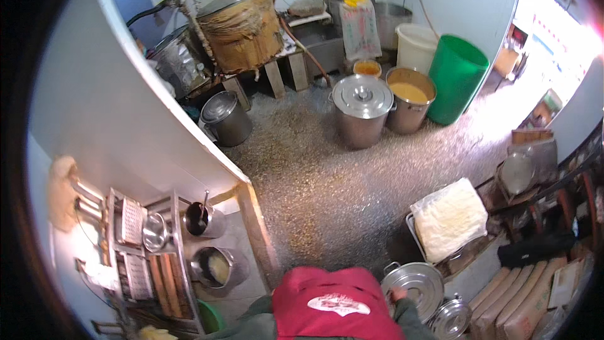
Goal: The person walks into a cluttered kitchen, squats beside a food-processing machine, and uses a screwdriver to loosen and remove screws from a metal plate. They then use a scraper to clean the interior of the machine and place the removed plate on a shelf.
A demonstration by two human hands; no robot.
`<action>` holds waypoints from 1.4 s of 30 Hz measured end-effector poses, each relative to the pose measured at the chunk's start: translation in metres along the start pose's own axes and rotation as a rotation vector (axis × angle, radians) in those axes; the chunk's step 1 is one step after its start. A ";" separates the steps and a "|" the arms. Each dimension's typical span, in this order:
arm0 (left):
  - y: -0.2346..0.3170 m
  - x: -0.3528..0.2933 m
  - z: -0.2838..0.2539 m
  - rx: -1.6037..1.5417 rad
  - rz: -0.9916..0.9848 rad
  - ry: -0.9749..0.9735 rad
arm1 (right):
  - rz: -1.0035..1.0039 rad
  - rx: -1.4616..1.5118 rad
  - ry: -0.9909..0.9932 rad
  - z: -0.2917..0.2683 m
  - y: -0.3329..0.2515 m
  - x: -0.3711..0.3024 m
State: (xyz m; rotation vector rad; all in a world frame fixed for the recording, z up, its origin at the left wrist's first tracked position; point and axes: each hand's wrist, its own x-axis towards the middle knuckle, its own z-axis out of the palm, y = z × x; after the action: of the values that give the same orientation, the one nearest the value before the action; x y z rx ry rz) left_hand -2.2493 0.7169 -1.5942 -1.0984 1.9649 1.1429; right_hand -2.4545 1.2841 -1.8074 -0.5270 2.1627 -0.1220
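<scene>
So, far left there's a rack (175, 233) with a steel bowl (155, 232) on it. Just beside it on the floor are two open pots: one dark inside (217, 223) with a ladle (204, 204) standing in it, the other (238, 269) with something pale inside. Neither has its lid on. Further back, a steel pot (231, 127) is already covered.

Mid-frame is the person's red apron (333, 305). Left hand isn't showing, so no idea what it's up to. Beyond, a big pot (362, 127) has its lid on, while the one next to it (402, 116) sits uncovered with yellowish liquid in it.

Right hand (397, 293) is at the near-left edge of a wide lidded pot (430, 284), which is the thing being handled, down at lower right. Can't tell if the fingers are gripping or just resting there. Lid's on, looks seated, so covering seems done on that one. Same for the smaller pot (452, 320) touching or right beside it. Past those, a pale slab (450, 219) sits on a tray, then brown sacks (525, 296).
</scene>
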 end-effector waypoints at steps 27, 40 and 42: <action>1.699 0.937 0.148 -0.073 0.633 -0.421 | 0.976 2.534 0.458 -0.828 0.475 0.535; 2.054 0.927 0.567 0.340 0.221 -1.112 | 0.256 2.038 1.106 -1.423 1.152 0.721; 2.144 0.959 0.619 0.302 0.229 -1.063 | 0.289 1.968 1.135 -1.497 1.231 0.754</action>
State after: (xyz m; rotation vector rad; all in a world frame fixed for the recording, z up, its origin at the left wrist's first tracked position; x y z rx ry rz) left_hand -4.5239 1.5397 -1.8119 -0.0208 1.3219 1.1396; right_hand -4.4292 1.9353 -1.7965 1.2220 1.7552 -2.4075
